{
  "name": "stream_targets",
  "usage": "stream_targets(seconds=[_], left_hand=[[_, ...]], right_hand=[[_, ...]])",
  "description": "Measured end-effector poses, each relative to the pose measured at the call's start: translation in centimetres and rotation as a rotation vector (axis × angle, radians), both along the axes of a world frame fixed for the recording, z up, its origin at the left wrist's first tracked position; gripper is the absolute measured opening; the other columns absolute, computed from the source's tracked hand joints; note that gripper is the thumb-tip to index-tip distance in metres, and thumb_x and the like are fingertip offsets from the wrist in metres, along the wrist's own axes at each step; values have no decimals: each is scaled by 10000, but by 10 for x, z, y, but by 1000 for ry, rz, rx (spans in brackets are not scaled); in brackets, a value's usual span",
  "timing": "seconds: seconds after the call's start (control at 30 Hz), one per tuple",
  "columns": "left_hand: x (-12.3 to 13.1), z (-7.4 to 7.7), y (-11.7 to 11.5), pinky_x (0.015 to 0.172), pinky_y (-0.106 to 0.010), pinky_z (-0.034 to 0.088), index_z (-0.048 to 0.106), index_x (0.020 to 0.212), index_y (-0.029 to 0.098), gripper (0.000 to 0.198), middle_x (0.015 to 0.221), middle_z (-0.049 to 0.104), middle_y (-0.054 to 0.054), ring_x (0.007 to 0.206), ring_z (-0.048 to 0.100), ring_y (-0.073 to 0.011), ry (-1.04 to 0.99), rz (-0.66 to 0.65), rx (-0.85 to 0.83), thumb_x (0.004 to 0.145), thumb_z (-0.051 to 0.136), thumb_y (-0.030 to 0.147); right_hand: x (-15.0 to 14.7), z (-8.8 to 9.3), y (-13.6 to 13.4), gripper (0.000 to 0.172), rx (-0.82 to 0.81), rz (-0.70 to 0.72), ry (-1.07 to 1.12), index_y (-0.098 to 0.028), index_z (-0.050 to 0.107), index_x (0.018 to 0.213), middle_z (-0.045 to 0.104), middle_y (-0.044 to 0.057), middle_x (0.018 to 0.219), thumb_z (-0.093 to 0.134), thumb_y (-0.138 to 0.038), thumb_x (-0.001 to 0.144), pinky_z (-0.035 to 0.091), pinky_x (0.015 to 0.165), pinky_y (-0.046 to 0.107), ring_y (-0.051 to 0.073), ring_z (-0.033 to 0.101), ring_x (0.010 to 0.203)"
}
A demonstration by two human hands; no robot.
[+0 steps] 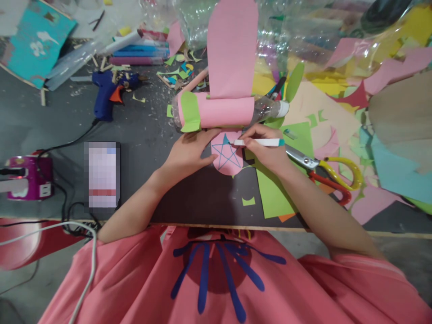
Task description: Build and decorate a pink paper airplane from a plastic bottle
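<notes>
My right hand [265,146] is closed round a white marker [266,142] with a green end. Its tip touches a blue-green star drawn on a pink paper wing [229,167] with a rounded end. The star's top point is coloured in. My left hand [191,153] lies with thumb and fingers apart, its fingertips at the left edge of that wing. Just beyond both hands lies a plastic bottle [266,109] on its side, wrapped in pink paper [226,111] with a green band [191,110]. A second long pink wing [232,49] extends away from it.
Yellow-and-red-handled scissors [312,164] lie right of my right hand over green paper [275,193] and coloured scraps. At left are a blue glue gun [108,92], a phone [102,175] and a purple power socket [30,177] with cables. Several markers [138,50] and plastic bottles stand behind.
</notes>
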State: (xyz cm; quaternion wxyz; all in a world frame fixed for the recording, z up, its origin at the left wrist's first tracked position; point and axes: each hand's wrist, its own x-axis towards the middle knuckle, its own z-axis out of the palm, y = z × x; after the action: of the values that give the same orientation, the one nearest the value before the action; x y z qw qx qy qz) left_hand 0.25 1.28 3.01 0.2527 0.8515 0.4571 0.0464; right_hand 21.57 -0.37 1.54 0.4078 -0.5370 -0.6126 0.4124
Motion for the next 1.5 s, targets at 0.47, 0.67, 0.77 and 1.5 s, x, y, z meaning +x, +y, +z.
stream_targets(seconds=[0.47,0.67,0.77,1.5], left_hand=[[1,2,1,988,-311,412,460,1372,196,558,1132,652,-60,1076,597,-220,22,-14,-6,840,569,328],[1,3,1,988,-314,414,459,1372,194,558,1135,647,-62,1077,592,-223,18,-4,-3,839,570,313],[1,1,1,988,-310,415,462,1368,200,556,1123,651,-55,1064,595,-216,13,-11,0,835,574,314],[-2,-6,-2,986,-295,428,454,1370,193,546,1178,645,-66,1057,595,-191,-4,-13,42,855,552,344]], right_hand=[[0,1,1,112,-35,-3,6,-195,611,620,675,-8,630,546,-158,705,430,529,249,126,587,568],[2,0,0,104,-43,14,-12,-202,629,656,690,-8,660,564,-163,727,453,535,250,126,602,584],[1,0,0,119,-38,-12,0,-203,616,633,681,-11,639,559,-145,720,458,528,251,125,598,569],[-5,1,-14,104,-150,115,236,-211,663,832,660,-15,679,680,-305,791,490,510,260,114,596,530]])
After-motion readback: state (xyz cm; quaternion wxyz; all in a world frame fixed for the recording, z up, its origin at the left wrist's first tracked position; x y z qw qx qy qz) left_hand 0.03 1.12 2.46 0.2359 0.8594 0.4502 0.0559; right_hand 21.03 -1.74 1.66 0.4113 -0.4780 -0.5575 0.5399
